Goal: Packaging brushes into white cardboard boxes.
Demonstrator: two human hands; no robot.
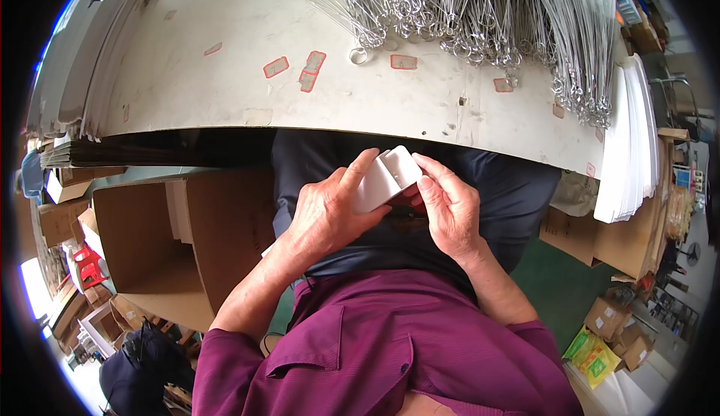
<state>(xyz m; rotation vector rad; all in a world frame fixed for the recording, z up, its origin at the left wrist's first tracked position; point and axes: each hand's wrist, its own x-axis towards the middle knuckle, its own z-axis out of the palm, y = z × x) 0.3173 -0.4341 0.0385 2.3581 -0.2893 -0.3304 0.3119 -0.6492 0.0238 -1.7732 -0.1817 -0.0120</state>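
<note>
Both my hands hold a small white folded card box [388, 177] over my lap, just below the edge of the work table [225, 94]. My left hand [330, 210] grips its lower left side with the thumb up along the box. My right hand [450, 210] pinches its right end with thumb and fingers. Something dark red shows under the box between my hands; I cannot tell what it is.
A heap of long metal wire pieces with ring ends [465, 19] lies on the far part of the table. Stacks of flat white card [630, 146] sit at the right and grey sheets [82, 71] at the left. An open cardboard carton [172, 243] stands at my left.
</note>
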